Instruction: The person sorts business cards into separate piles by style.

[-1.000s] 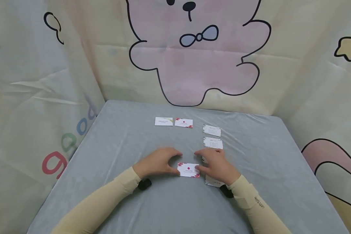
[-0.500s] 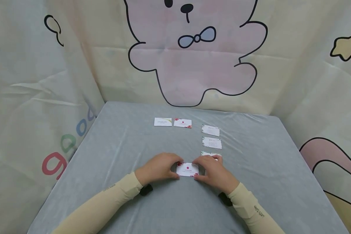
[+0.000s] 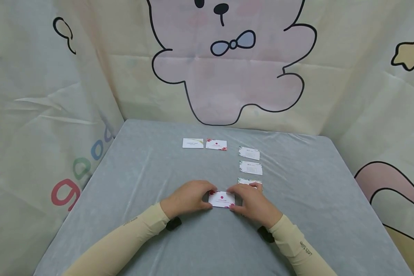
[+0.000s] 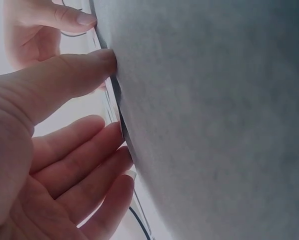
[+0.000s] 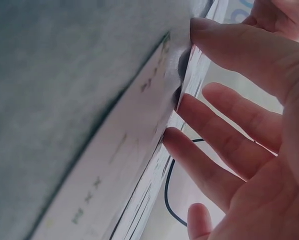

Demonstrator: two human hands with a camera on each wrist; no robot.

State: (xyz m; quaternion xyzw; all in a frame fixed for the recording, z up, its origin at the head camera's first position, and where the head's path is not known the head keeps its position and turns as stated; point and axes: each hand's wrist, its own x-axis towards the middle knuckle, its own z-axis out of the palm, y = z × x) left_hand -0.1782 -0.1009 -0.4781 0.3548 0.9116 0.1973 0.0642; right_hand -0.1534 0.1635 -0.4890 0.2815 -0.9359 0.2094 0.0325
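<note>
A white business card with red flowers at its corners (image 3: 222,200) lies on the grey cloth in front of me. My left hand (image 3: 188,200) holds its left side, thumb at the near corner and index finger at the far one. On the right side, my right hand (image 3: 253,203) grips the card the same way. The left thumb (image 4: 97,65) presses at the card's edge in the left wrist view. Beneath the right hand, another printed card (image 5: 109,150) lies flat in the right wrist view; the hand mostly hides it in the head view.
A card with a yellow corner (image 3: 193,143) and a red-flowered card (image 3: 216,144) lie side by side at the back. Leaf-edged cards (image 3: 249,153) form a column on the right. The cloth-covered table (image 3: 141,165) meets printed curtains (image 3: 227,88) behind and at both sides.
Both hands have closed in on the red-flowered card, fingers and thumbs coming down onto its corners. Over the last half second the hands and card have hardly moved.
</note>
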